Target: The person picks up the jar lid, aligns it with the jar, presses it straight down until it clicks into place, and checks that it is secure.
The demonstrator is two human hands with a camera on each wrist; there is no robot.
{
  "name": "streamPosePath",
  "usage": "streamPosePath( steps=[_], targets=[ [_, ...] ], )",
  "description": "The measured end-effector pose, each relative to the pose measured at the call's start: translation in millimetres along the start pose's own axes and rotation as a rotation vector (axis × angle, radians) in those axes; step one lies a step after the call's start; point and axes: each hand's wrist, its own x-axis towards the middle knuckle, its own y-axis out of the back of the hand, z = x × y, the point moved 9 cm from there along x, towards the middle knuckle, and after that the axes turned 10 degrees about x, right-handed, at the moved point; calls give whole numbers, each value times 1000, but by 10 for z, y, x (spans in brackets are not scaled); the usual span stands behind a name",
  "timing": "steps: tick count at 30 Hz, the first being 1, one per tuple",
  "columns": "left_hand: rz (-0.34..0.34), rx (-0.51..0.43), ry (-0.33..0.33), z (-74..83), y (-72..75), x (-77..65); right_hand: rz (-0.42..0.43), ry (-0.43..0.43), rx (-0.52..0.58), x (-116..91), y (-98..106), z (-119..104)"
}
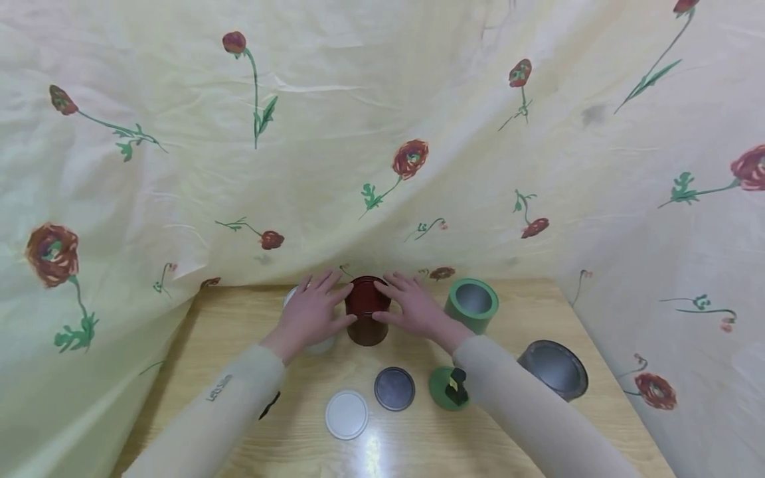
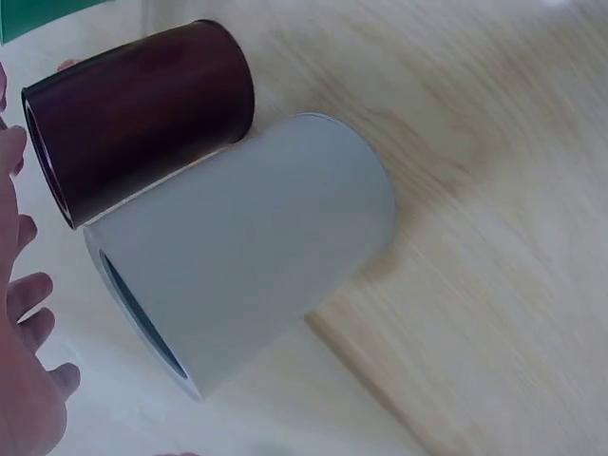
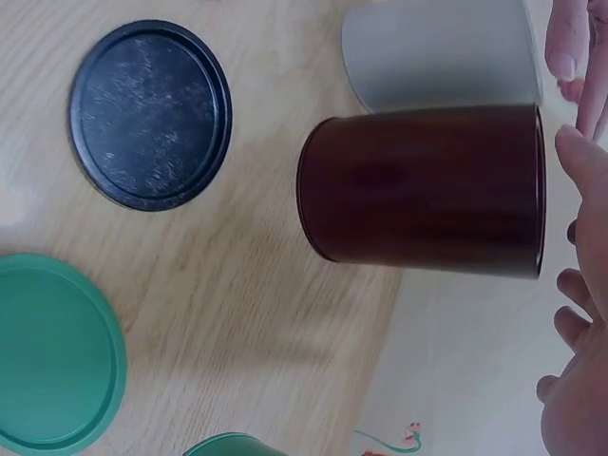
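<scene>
Apparently, the matte green can (image 1: 468, 320), grey can (image 2: 252, 252) and black can (image 1: 556, 372) are uncovered; the round green lid (image 1: 441, 390), white lid (image 1: 346, 415) and dark lid (image 1: 394, 389) lie unfitted on the grained wooden table (image 1: 287, 438). The glossy dark-red can (image 1: 367, 325), whose cover I cannot judge, stands between the left hand (image 1: 315, 311) and right hand (image 1: 412, 305), both spread, gripping nothing

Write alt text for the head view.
Left hand and right hand flank a dark red canister on a wooden table, the left partly hiding a white canister. A green canister and gray canister stand at right; white lid, dark lid and green lid lie nearer. Flowered cloth hangs behind.
</scene>
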Motion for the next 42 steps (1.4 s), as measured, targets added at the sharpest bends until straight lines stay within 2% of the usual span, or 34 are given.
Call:
streamPosePath(
  steps=[8, 12, 19, 27, 36, 42],
  targets=[
    [212, 26, -117, 43, 147, -436, 32, 121, 0, -203, -4, -186],
    [271, 25, -143, 75, 170, -619, 47, 174, 6, -286, -2, -277],
    [251, 3, -148, 114, 157, -826, -1, 212, -8, -397, -60, -424],
    [264, -3, -212, 163, 107, -1033, -9, 286, 5, -519, -122, -547],
    [320, -8, -313, 246, -94, -1234, -37, 320, 7, -646, -319, -554],
    [326, 21, -334, 320, -300, -1326, -57, 313, 24, -704, -506, -523]
  ],
)
